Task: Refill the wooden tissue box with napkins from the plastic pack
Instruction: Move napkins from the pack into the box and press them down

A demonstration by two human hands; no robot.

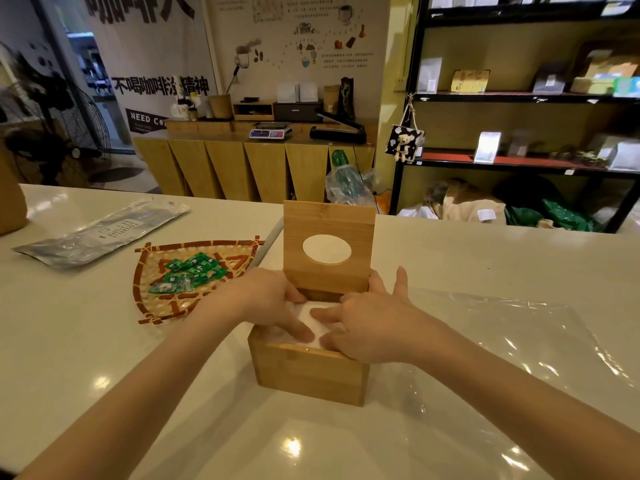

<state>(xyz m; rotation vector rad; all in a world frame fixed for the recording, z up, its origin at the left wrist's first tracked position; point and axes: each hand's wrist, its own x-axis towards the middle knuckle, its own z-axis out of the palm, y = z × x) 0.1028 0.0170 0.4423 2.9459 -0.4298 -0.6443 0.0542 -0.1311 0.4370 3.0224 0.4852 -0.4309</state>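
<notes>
The wooden tissue box point(308, 374) stands on the white counter in front of me, its hinged lid point(327, 249) with an oval hole standing upright at the back. White napkins point(313, 322) fill the top of the box. My left hand point(266, 303) and my right hand point(372, 323) both rest flat on the napkins, fingers pressing down inside the box's rim. The clear plastic pack point(512, 348) lies flat and see-through on the counter to the right of the box.
A woven bamboo tray point(149, 306) holding several green candy packets sits left of the box. A silver foil pouch point(100, 233) lies at the far left. Beyond the white counter point(467, 251) are a wooden sideboard and black shelves.
</notes>
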